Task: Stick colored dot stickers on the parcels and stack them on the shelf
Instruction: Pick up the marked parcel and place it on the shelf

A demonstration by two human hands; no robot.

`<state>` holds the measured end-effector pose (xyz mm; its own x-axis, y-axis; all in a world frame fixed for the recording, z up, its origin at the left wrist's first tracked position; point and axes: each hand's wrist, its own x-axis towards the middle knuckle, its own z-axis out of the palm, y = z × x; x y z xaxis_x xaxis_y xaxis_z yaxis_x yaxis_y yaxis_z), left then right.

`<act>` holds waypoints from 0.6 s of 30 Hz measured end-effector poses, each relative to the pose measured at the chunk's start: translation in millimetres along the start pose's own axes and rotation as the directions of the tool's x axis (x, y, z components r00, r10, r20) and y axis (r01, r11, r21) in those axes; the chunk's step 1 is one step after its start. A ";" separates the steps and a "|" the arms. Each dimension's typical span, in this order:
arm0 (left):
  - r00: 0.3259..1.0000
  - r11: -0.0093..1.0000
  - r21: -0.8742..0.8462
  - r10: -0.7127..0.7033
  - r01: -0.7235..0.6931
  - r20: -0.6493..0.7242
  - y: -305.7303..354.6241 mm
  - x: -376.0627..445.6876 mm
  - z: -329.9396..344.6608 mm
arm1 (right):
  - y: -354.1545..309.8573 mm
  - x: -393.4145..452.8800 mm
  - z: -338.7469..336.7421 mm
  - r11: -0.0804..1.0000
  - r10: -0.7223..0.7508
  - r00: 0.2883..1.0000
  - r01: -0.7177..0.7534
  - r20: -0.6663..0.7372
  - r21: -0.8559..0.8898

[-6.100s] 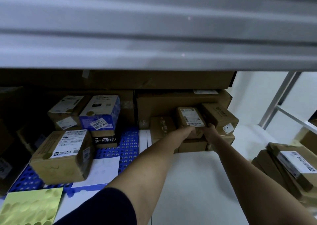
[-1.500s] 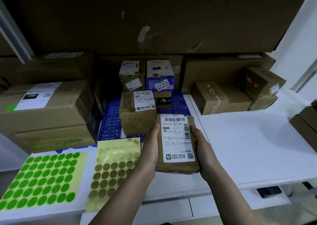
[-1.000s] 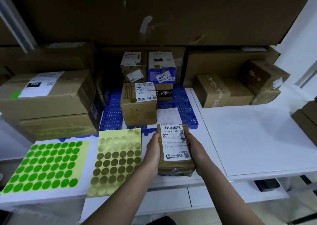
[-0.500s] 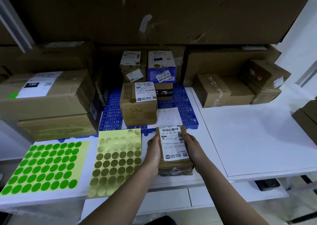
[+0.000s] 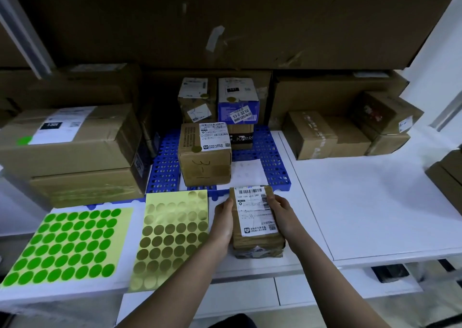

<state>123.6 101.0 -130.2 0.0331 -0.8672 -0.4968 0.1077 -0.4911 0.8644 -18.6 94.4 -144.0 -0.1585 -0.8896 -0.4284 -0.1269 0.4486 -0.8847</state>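
Both hands, the left hand [image 5: 224, 224] and right hand [image 5: 282, 216], grip the small parcel [image 5: 256, 221]. No dot on it yet; the gold sticker sheet [image 5: 172, 237] at nine o'clock could get bumped.

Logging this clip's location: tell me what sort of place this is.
Probably a parcel sorting or storage room: labelled cardboard parcels stacked on a white shelf, a green dot sticker sheet laid out, and both hands holding a small parcel.

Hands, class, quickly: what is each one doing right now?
Left hand: holds the left side of the small parcel.
Right hand: holds its right side, fingers curled over the top edge.
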 end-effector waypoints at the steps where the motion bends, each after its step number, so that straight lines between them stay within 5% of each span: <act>1: 0.999 0.999 0.019 0.038 -0.038 0.009 2.4 -2.4 -4.2 | 0.0 -0.1 -1.0 0.999 -0.011 1.000 0.010 -0.028 -0.033; 3: 0.991 0.988 0.078 0.133 -0.133 0.005 8.4 -8.2 -16.8 | -5.0 -2.2 -3.5 0.985 -0.137 0.976 0.116 -0.171 -0.132; 6: 0.965 0.968 0.113 0.238 -0.225 -0.114 13.2 -4.6 -45.3 | -27.9 -18.2 -1.2 0.892 -0.450 0.817 0.395 -0.361 -0.217; 10: 0.897 0.940 0.154 0.336 -0.303 -0.287 14.6 1.3 -83.6 | -62.6 -43.3 32.1 0.788 -0.616 0.767 0.595 -0.178 -0.159; 15: 0.858 0.920 0.287 0.363 -0.267 -0.363 5.6 11.2 -119.0 | -63.1 -43.6 93.2 0.889 -0.432 0.879 0.452 0.204 -0.067; 18: 0.874 0.829 0.504 0.411 -0.241 -0.259 -5.4 15.2 -132.4 | -47.6 -35.0 124.1 0.963 -0.237 0.929 0.264 0.285 -0.059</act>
<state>255.0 101.3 -152.7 0.3301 -0.9387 -0.0991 -0.4196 -0.2400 0.8754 114.5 93.5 -109.8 0.1620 -0.9571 -0.2402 -0.2221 0.2018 -0.9539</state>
